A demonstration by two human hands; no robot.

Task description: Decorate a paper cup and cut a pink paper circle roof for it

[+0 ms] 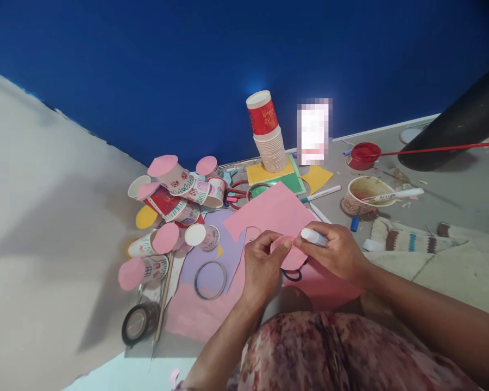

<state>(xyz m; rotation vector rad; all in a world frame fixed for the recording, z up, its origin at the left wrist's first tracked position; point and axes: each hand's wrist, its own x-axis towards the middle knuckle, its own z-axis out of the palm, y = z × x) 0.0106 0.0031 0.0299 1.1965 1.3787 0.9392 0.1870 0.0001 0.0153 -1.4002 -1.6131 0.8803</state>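
Note:
A pink paper circle [290, 256] is pinched at its left edge by my left hand [264, 266], thumb on top. My right hand [340, 252] grips a white tube [314, 237] with a rounded end; whether it is a glue tube or a marker, I cannot tell. The right fingertips also touch the circle's right edge. Below the circle, black scissor handles [294, 275] show in part. Beneath and behind my hands lie pink paper sheets [275, 209], one with a round outline near my left hand.
Several decorated paper cups [179, 182] with pink discs crowd the left. A tall cup stack [269, 146] stands by the blue wall. Tape rolls [210, 280] lie on lilac paper [224, 244]. To the right are a paint cup [363, 156], another cup [367, 193] and a striped cloth [403, 236].

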